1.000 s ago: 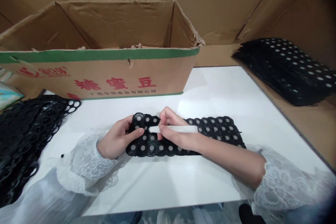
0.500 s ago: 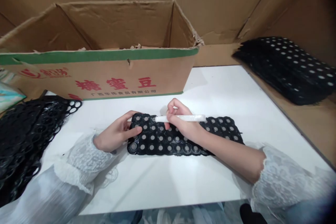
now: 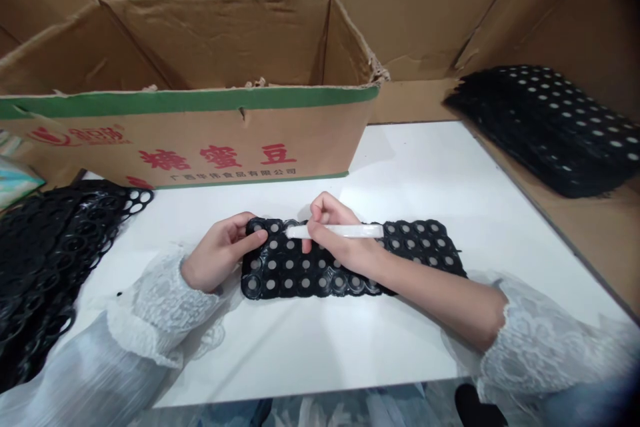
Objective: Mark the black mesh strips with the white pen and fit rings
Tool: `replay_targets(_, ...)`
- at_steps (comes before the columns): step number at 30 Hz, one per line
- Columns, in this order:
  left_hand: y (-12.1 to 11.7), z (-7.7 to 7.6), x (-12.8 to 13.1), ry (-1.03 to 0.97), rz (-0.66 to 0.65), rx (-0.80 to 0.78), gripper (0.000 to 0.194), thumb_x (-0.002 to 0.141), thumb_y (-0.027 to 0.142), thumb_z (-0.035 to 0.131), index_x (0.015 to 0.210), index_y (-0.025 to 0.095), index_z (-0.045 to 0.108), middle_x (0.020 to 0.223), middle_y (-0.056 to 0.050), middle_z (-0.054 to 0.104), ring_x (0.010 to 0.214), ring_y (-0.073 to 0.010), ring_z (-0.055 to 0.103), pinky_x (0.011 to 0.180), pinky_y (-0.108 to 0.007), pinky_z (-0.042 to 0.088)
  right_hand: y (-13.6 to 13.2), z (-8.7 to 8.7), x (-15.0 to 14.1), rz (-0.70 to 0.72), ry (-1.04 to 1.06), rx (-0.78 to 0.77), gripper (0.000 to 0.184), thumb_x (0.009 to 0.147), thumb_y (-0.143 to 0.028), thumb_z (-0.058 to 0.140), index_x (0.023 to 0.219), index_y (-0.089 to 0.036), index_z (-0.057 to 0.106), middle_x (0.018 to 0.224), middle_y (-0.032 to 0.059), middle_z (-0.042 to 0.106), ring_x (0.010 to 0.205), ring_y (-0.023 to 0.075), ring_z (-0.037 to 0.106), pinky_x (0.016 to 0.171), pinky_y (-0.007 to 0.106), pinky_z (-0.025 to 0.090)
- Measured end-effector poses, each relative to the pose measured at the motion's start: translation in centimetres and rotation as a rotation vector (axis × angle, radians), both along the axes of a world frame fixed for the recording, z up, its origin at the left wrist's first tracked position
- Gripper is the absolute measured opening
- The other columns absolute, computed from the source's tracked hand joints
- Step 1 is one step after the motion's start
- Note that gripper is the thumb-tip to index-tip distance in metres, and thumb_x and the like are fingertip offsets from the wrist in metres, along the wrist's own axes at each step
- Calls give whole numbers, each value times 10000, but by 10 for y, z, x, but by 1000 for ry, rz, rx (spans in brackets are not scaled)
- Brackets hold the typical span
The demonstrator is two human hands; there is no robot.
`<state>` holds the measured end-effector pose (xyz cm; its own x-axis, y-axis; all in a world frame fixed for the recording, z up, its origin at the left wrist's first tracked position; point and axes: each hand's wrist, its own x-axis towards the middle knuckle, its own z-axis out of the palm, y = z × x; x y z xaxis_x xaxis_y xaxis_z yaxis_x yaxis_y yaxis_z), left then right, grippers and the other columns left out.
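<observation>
A black sheet of round pieces with pale grey centres (image 3: 306, 283) lies flat on the white tabletop. My left hand (image 3: 219, 250) grips its left end, thumb on top and the fingers partly hidden at the far edge. In my right hand (image 3: 345, 237) is a slim white pen-like tool (image 3: 350, 231), pinched between thumb and fingers. The tool's tip points left, at the upper left rows of the sheet; whether it touches cannot be made out. My right forearm covers part of the sheet.
A large open cardboard box (image 3: 240, 127) stands behind the sheet. Black sheets with ring-shaped holes (image 3: 45, 260) are heaped at the left. A stack of black dotted sheets (image 3: 550, 127) lies at the right on cardboard. The white table's front edge (image 3: 300, 397) is near me.
My right hand and the white tool have shifted slightly left and down over the sheet. My left thumb has moved up a little towards the sheet's far left corner.
</observation>
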<state>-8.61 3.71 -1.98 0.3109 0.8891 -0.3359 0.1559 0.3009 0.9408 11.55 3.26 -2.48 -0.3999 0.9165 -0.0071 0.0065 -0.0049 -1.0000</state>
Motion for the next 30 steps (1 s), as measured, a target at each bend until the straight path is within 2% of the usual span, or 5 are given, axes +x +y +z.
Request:
replay_targets(5, -1, -1, 1, 27, 5, 37, 200, 719, 309, 613, 738, 142, 506, 609, 28, 491, 559, -88, 454, 510, -197, 352, 0, -2, 0, 4, -12, 2, 133, 784, -139, 404, 762, -217, 298, 568, -50, 553, 549, 91, 466, 572, 235, 351)
replay_targets(14, -23, 2, 7, 430, 28, 420, 155, 793, 314, 510, 838, 166, 529, 678, 14, 546, 612, -109, 492, 563, -214, 388, -3, -2, -6, -50, -142, 181, 133, 770, -210, 461, 771, -210, 328, 699, -42, 482, 599, 86, 433, 590, 238, 337)
replay_targets(18, -9, -2, 1, 293, 29, 338, 194, 758, 333, 555, 818, 149, 533, 679, 0, 550, 640, -125, 506, 556, -216, 397, 9, -5, 4, -153, 62, 76, 162, 736, -148, 448, 724, -209, 298, 580, -76, 365, 496, 62, 331, 495, 206, 269)
replay_targets(25, -3, -3, 0, 128, -3, 162, 341, 735, 336, 584, 1007, 133, 553, 981, -84, 617, 888, -200, 553, 777, -295, 429, 10, -4, 14, -69, 77, 56, 176, 679, -57, 397, 705, -206, 307, 528, -85, 320, 462, 56, 274, 450, 203, 209)
replay_targets(30, -6, -5, 2, 167, 33, 204, 214, 741, 330, 564, 834, 145, 512, 780, -30, 590, 721, -158, 543, 638, -262, 426, 5, 0, 11, -41, 42, 59, 176, 706, -60, 390, 719, -208, 294, 562, -77, 309, 481, 57, 279, 468, 205, 232)
